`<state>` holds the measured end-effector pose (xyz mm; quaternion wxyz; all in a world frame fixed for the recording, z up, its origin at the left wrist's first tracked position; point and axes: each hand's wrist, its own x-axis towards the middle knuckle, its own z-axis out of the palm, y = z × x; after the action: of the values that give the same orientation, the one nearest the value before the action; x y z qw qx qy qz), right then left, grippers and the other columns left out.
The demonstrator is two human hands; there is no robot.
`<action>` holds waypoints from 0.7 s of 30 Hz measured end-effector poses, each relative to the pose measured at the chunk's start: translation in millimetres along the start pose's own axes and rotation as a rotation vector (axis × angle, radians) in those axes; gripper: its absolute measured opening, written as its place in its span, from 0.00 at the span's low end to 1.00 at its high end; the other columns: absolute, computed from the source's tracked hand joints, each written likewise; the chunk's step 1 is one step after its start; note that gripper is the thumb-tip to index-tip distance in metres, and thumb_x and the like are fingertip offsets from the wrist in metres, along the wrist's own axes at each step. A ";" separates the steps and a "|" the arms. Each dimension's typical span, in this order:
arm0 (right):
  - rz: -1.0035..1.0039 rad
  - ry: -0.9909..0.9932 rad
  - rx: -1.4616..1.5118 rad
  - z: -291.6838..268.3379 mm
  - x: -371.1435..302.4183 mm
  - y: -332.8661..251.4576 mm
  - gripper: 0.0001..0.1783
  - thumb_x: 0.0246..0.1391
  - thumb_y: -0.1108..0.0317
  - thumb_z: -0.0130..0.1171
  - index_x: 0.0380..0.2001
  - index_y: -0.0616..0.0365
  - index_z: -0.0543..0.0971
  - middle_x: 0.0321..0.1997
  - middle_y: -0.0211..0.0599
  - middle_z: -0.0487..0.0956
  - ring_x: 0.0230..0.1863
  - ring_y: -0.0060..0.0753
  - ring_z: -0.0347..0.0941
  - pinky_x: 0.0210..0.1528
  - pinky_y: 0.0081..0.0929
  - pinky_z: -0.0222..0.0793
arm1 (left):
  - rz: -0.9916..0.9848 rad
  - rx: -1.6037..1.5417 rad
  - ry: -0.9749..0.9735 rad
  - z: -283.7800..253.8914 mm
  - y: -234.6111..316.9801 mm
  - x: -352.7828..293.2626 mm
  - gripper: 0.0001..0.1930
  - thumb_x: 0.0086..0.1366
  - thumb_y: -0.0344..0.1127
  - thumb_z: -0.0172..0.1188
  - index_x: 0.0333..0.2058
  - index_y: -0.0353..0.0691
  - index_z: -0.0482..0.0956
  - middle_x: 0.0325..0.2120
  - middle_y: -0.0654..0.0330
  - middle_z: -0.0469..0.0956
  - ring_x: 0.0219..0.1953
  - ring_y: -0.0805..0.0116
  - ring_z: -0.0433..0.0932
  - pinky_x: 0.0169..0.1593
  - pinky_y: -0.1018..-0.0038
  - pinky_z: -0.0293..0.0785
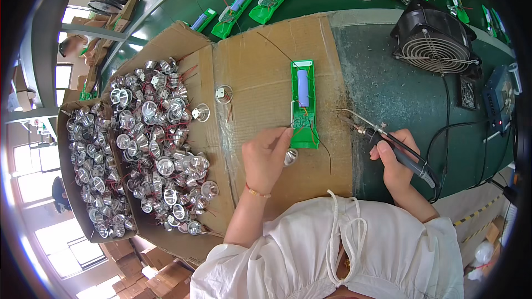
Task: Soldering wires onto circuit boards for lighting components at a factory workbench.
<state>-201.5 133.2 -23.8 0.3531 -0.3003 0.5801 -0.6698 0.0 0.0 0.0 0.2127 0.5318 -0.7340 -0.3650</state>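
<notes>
A green plastic housing (303, 133) lies upright in front of me on the cardboard. In it are a purple cylindrical battery (302, 88) and a small green circuit board (301, 120) with thin red and black wires. My left hand (263, 155) is closed in a pinch at the housing's lower left edge; what its fingertips hold is too small to make out. A silver reflector lamp (290, 157) sits just below them, partly hidden by the housing. My right hand (398, 160) is wrapped round a soldering iron (410, 161), its tip pointing left, apart from the housing.
Cardboard boxes full of silver reflector lamps (165, 166) stand at left; two loose lamps (224, 94) lie beside them. A black fan (435, 49) and a blue soldering station (496, 102) with cables are at right. Other green housings (235, 13) line the far bench.
</notes>
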 end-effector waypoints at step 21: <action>0.029 -0.141 -0.103 42.1 1.5 -3.9 0.06 0.48 0.75 0.54 0.27 0.63 0.68 0.20 0.37 0.74 0.20 0.21 0.70 0.25 0.18 0.67 | 0.197 -0.133 0.097 13.3 -5.3 -1.5 0.04 0.52 0.29 0.59 0.22 0.34 0.76 0.24 0.58 0.73 0.21 0.67 0.72 0.25 0.75 0.67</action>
<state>-168.7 108.4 -13.9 0.3867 -0.3560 0.5917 -0.6113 -5.5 4.6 -12.5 0.3174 0.4590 -0.7457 -0.3640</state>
